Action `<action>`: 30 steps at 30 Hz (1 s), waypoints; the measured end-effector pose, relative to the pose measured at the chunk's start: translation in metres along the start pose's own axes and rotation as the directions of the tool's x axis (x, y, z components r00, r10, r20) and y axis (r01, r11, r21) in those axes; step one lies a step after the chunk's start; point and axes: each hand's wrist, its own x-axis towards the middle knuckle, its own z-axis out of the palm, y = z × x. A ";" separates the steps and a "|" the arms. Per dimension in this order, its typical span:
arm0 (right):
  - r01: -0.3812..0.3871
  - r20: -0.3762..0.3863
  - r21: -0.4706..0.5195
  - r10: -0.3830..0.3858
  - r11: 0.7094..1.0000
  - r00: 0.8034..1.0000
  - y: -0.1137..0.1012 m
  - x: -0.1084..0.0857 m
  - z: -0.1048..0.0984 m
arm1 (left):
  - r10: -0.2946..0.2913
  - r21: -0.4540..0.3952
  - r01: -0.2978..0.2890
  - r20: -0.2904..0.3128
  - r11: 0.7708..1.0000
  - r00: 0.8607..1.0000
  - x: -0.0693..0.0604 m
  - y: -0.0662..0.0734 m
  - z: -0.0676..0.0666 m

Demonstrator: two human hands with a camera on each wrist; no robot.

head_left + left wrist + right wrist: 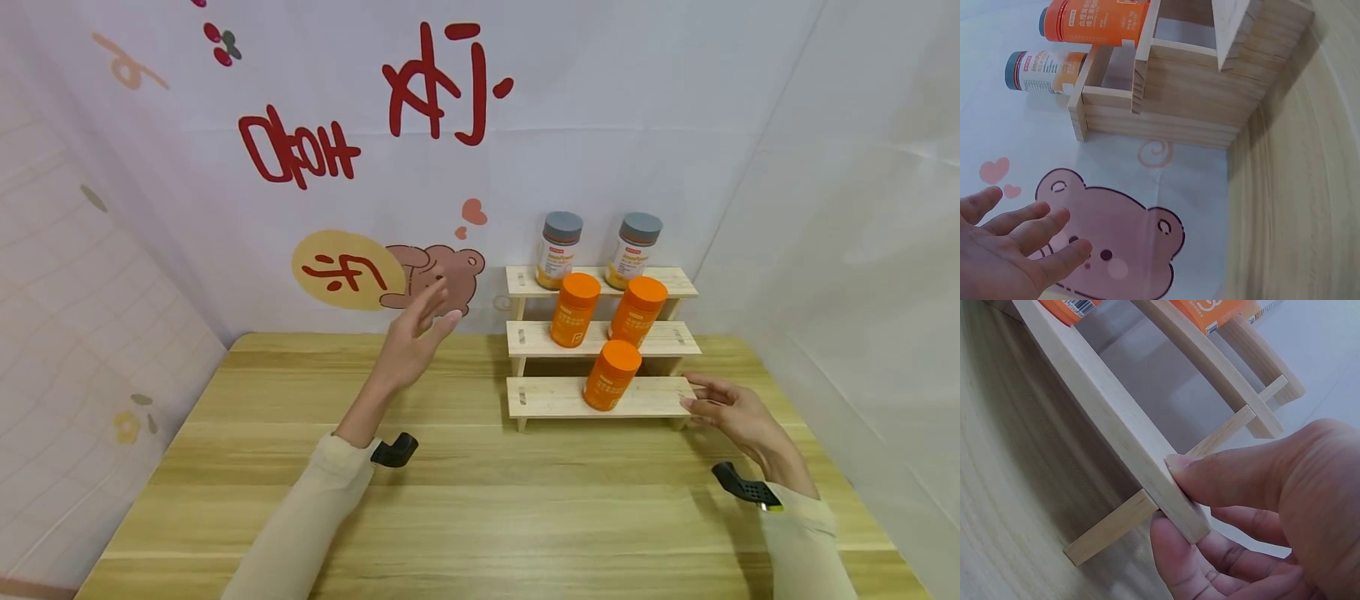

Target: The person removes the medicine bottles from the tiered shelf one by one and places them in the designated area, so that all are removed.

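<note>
In the head view a three-tier wooden rack stands on the table. My right hand pinches the right end of its lowest shelf, thumb above and fingers below in the right wrist view. My left hand is in the air left of the rack, fingers extended, holding nothing. Two white bottles with grey lids stand on the top shelf. Two orange bottles are on the middle shelf, and one orange bottle is on the lowest. The left wrist view shows my left hand apart from the rack.
The wooden table extends in front of and left of the rack. Behind it hangs a white cloth with red characters and a pink bear. White cloth also borders the left and right sides.
</note>
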 end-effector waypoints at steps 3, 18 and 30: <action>-0.005 0.001 -0.004 0.005 1.000 1.000 -0.001 0.001 0.000 | 0.014 -0.031 -0.014 0.003 0.999 1.000 0.007 0.002 0.004; -0.007 0.001 0.000 0.007 1.000 1.000 -0.001 0.001 0.000 | 0.009 -0.081 -0.009 -0.001 0.997 1.000 0.038 0.018 0.016; -0.010 0.010 0.027 0.009 1.000 1.000 0.002 0.001 -0.001 | -0.007 -0.058 0.007 -0.002 0.998 1.000 0.060 0.025 0.019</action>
